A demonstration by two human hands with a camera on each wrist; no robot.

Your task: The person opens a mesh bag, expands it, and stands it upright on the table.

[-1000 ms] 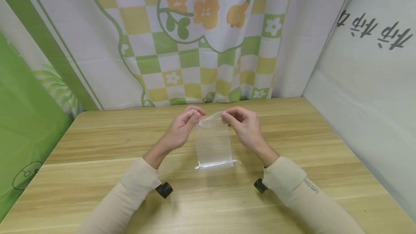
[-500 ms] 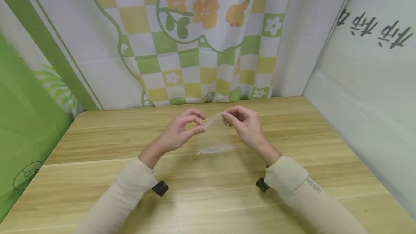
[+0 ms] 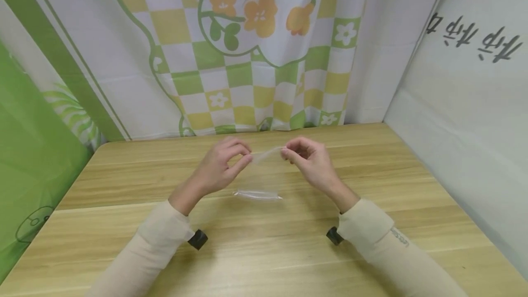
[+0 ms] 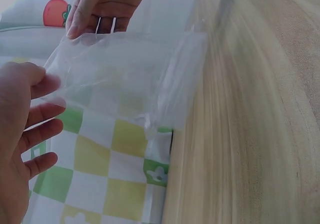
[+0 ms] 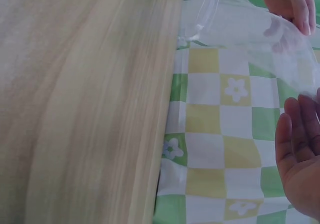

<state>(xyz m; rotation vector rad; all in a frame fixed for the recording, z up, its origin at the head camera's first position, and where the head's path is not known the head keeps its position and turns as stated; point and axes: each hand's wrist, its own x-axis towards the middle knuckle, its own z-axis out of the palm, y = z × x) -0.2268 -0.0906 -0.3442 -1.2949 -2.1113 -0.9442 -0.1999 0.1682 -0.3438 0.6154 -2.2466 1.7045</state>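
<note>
Above the counter (image 3: 264, 260), toward its far edge, the left hand (image 3: 218, 162) and right hand (image 3: 311, 159) pinched the clear bag (image 3: 264, 173) at opposite top corners, sensible holds since it looked light, soft, slippery and easily creased.

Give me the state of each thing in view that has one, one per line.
Clear bag: held by its top edge between both hands, creased band across its lower part; whether its mouth is open, I cannot tell.
Left hand: pinching one end of the top edge.
Right hand: pinching the other end.
Left sleeve: cuff folded back.
Right sleeve: cuff folded back.
Checkered cloth: hanging, wrinkled.
</note>
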